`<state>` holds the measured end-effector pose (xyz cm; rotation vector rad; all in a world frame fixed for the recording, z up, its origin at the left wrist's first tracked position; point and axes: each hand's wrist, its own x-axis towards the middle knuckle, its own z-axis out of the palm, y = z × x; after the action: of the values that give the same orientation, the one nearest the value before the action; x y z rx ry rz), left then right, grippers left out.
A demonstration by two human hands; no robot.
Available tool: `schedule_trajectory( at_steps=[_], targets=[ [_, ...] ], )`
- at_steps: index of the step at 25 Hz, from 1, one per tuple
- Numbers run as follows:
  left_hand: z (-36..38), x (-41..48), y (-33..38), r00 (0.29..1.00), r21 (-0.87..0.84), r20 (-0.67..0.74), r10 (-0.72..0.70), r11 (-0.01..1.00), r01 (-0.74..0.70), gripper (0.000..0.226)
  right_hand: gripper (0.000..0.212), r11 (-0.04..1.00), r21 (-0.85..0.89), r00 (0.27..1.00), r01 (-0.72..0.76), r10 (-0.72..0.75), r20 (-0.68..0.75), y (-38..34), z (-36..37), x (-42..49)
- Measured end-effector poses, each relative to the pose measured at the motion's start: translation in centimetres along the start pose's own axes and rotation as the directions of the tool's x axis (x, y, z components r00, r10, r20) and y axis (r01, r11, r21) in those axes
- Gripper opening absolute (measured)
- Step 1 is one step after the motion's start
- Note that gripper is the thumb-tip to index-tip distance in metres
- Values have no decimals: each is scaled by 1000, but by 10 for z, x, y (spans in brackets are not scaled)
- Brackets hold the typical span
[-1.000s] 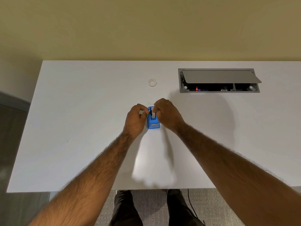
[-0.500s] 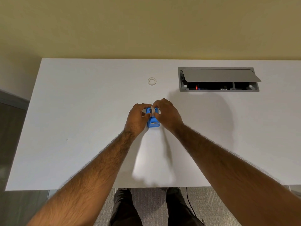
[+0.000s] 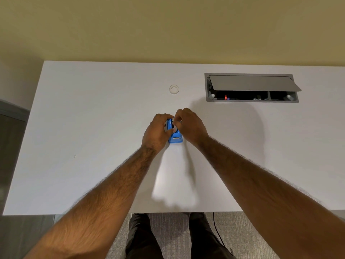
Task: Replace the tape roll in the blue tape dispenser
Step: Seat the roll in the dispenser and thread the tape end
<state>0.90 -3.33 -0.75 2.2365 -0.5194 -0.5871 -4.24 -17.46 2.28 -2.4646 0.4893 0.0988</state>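
Observation:
A small blue tape dispenser (image 3: 175, 138) stands on the white desk (image 3: 93, 128), its cutter end toward me. My left hand (image 3: 156, 131) grips its left side with the fingers curled over the top. My right hand (image 3: 190, 125) is closed on the right side, with the fingertips pinching at the roll slot on top. What sits in the slot is mostly hidden by my fingers; only a dark gap shows. A clear tape roll (image 3: 174, 89) lies flat on the desk, well beyond the dispenser.
A grey cable box (image 3: 251, 87) with its lid tilted open is set into the desk at the back right. The desk's near edge runs just above my legs. A yellowish wall stands behind the desk.
Both hands have stayed on the dispenser. The fingers have shifted at its top; the pale piece seen between them half a second ago is now covered.

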Motion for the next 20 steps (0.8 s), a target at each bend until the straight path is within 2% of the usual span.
schedule_trajectory(
  at_steps=[4,9,15,20],
  targets=[
    [1,1,-2,1000,18,-2,9,1000,-9,37,12,1000,-6,1000,-4,4,24,1,-1,9],
    [5,1,-5,1000,-69,6,-1,998,1,46,16,1000,13,1000,-19,19,13,2,1,6],
    [6,2,-2,1000,-39,-19,22,999,-23,37,19,999,23,999,-35,35,5,-1,1,8],
    [4,2,-3,999,-22,14,29,999,-29,44,19,998,22,998,-53,52,35,-5,-4,14]
  ],
)
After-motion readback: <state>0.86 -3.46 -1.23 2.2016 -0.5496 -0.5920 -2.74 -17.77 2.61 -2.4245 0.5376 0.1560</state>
